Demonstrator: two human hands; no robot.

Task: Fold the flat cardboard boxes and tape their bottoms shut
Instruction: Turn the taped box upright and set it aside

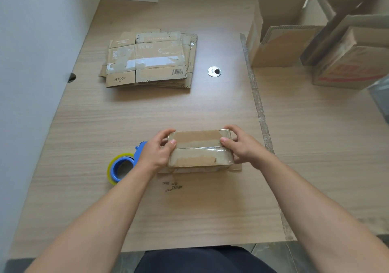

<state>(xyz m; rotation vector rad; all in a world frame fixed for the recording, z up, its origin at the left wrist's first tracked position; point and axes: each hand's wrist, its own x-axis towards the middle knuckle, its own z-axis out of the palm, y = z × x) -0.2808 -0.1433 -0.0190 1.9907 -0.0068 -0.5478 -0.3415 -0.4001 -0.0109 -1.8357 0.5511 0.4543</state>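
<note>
view: your one wide-angle head camera | from: above the table (189, 108) at its near edge | facing: forward and steeply down | nearness: close over your left hand (156, 152) and right hand (242, 148) gripping the folded box (200, 157); forearms fill the lower frame | reach: far table edge, wall (31, 62) at your left

Two arms come in from the bottom corners of the frame. The left forearm (109, 216) and right forearm (311, 205) are both bare right down to the frame edge. The left hand (156, 151) and right hand (242, 146), around the middle of the frame, are bare too, with short, trimmed thumbnails (173, 141). The only clothing showing is a plain dark, nearly black bit of fabric (200, 260) at the bottom centre. Can't tell if it's a shirt or trousers.
</note>
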